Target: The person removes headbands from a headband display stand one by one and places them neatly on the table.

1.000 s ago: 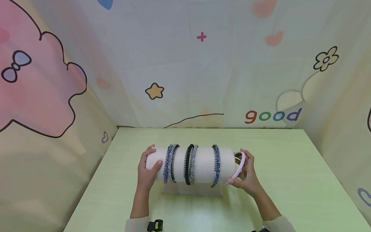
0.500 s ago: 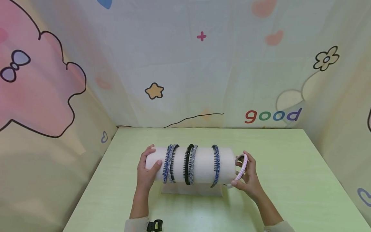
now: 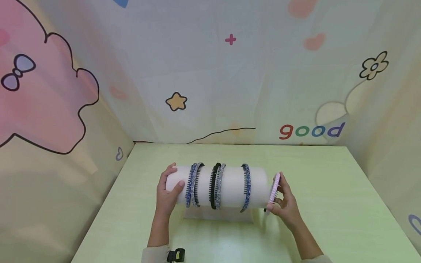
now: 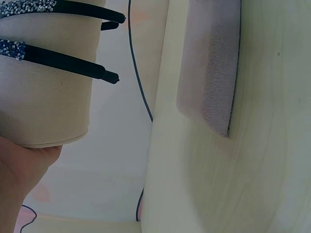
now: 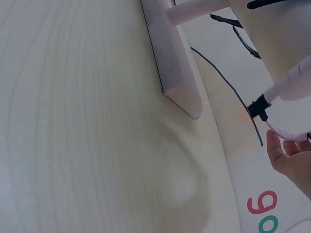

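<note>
My left hand (image 3: 167, 195) grips the left end of a white padded roll (image 3: 231, 186), a headband display stand, with the thumb in front. Just off the roll's right end, my right hand (image 3: 285, 206) pinches a pale pink headband (image 3: 275, 188) between thumb and fingers, its comb teeth facing the palm. In the right wrist view this headband (image 5: 286, 86) shows a black piece at one end. Around the roll sit glittery toothed headbands: a blue one (image 3: 189, 187) and a silver one (image 3: 196, 187) at left, a black one (image 3: 213, 187) and a silver one (image 3: 219, 187) mid-roll, another blue one (image 3: 247, 188) at right.
Under the roll, the stand's flat base (image 3: 218, 215) rests on the pale green table (image 3: 329, 204). A short post (image 5: 199, 10) joins base and roll in the right wrist view. Printed cloth walls (image 3: 210, 73) enclose the back and sides.
The pink headband has come away from the roll's right end, moving slightly right with my right hand and turning more edge-on. My left hand and the roll have stayed put.
</note>
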The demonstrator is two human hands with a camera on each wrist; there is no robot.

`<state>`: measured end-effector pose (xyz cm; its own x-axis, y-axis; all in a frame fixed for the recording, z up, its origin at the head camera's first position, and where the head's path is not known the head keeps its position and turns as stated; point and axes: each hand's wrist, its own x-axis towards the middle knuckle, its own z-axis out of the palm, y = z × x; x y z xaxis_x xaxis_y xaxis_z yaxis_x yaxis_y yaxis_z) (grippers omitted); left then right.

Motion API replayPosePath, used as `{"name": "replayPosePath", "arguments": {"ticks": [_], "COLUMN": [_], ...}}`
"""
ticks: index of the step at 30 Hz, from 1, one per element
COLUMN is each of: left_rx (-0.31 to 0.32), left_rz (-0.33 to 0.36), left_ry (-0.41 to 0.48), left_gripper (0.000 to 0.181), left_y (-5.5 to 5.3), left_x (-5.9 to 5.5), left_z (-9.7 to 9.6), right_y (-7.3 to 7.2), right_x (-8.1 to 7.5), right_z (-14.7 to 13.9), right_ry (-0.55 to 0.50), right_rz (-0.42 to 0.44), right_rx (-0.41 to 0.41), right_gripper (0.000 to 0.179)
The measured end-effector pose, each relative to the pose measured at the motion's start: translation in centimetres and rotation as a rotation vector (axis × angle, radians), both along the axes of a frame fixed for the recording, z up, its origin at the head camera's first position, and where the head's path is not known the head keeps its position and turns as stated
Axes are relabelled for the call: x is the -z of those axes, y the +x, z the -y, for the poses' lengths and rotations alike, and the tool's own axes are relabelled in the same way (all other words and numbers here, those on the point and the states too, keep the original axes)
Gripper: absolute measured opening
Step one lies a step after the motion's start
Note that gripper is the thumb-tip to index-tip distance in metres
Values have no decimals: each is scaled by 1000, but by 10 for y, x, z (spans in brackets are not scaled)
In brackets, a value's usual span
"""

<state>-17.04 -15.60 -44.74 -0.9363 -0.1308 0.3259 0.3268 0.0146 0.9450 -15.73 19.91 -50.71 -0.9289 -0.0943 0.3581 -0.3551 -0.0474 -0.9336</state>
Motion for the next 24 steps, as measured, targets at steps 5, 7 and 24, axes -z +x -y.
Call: {"name": "replayPosePath", "arguments": {"ticks": [5, 7, 24], "left_rx": [-3, -5, 2], "left_rz": [-6, -4, 22], "left_ry": [-5, -5, 10], "left_gripper": [41, 40, 39], "left_y": [-1, -1, -1], "left_x": [-2, -2, 1], "left_z": [-1, -1, 1], "right_y": [-2, -2, -11], "right_x": [3, 5, 10], "right_z": [-2, -4, -24], "right_ry": [27, 32, 177], "right_rz": [15, 32, 178], "right_rx": [70, 93, 211], "right_gripper": [91, 89, 84]}}
